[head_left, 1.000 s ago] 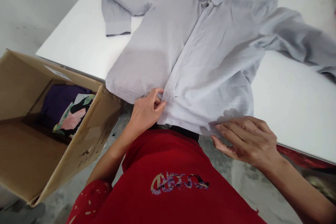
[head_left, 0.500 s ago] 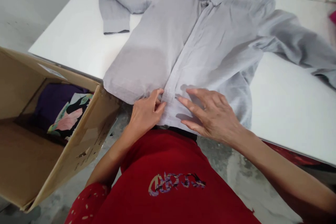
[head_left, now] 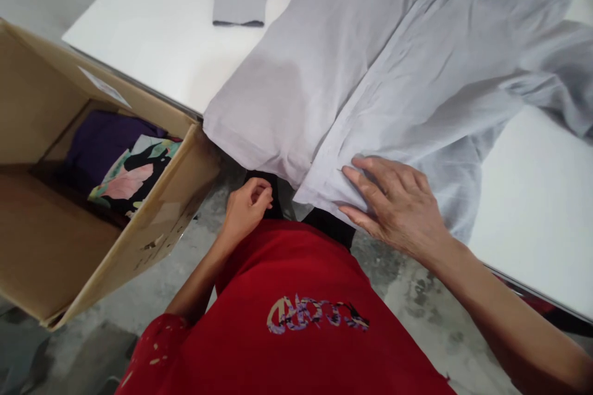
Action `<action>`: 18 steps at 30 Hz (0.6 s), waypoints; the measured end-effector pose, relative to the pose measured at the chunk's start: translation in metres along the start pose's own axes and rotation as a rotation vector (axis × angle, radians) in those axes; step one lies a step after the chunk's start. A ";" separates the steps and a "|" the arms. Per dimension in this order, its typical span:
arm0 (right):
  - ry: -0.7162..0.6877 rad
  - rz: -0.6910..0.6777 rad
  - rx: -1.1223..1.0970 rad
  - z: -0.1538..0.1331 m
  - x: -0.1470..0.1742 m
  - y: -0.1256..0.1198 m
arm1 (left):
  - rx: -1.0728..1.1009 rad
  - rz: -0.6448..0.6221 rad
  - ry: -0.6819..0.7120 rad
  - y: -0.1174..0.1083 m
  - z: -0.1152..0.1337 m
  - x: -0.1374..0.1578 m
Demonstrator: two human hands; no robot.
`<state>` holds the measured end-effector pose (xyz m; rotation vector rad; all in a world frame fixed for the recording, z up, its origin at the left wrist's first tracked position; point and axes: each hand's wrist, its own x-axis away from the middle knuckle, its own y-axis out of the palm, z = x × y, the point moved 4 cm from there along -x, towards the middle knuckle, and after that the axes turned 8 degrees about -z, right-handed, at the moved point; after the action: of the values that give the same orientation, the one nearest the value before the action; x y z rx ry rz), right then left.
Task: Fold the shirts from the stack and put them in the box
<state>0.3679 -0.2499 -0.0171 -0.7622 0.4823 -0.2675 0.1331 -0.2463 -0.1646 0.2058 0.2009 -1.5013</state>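
A light grey long-sleeved shirt (head_left: 296,80) lies face up on a white table (head_left: 152,31), its collar at the far side and its hem over the near edge. The front placket runs slantwise down to the hem, where the two front panels part slightly. My right hand (head_left: 398,203) rests on the lower front panel beside the placket, fingers spread and holding nothing. Just off the table edge, below the hem, my left hand (head_left: 248,202) is curled with thumb and fingertips together. It is apart from the shirt and nothing shows in it.
An open cardboard box (head_left: 162,210) stands against the table at the left. Inside are a folded purple cloth (head_left: 104,145) and a floral-print cloth (head_left: 134,176). Grey floor shows below the table, and a dark red item sits under its right edge.
My left hand has let go of the shirt's hem by the placket and drawn back towards my body. My right hand has settled onto the cloth. The view has shifted, too.
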 end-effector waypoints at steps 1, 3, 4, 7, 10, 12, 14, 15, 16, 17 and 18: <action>0.011 0.002 -0.023 0.001 0.001 0.001 | 0.043 -0.027 -0.037 0.004 -0.012 -0.004; 0.032 -0.013 -0.055 0.003 0.002 0.002 | 0.189 -0.076 -0.038 0.015 -0.027 -0.015; 0.036 -0.021 -0.059 0.003 0.002 0.003 | 0.297 -0.100 -0.015 0.020 -0.031 -0.021; 0.018 -0.011 -0.015 0.002 0.003 0.002 | 0.614 -0.185 0.045 0.036 -0.031 -0.036; -0.002 0.018 0.026 0.001 0.002 0.000 | 0.758 -0.223 0.039 0.045 -0.030 -0.044; -0.004 0.023 0.034 0.000 0.002 -0.001 | 0.786 -0.232 0.022 0.048 -0.032 -0.044; -0.007 0.027 0.046 -0.001 0.002 -0.002 | 0.794 -0.231 0.019 0.047 -0.034 -0.041; -0.007 0.033 0.054 -0.002 0.003 -0.004 | 0.795 -0.229 0.019 0.046 -0.036 -0.039; -0.009 0.051 0.064 -0.004 0.003 -0.007 | 0.794 -0.226 0.019 0.045 -0.036 -0.036; -0.012 0.074 0.075 -0.008 0.004 -0.010 | 0.791 -0.222 0.019 0.043 -0.037 -0.033; -0.021 0.106 0.082 -0.012 0.004 -0.013 | 0.788 -0.221 0.016 0.041 -0.037 -0.030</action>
<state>0.3643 -0.2677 -0.0168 -0.6574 0.4872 -0.1795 0.1721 -0.2054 -0.1916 0.8448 -0.3815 -1.7386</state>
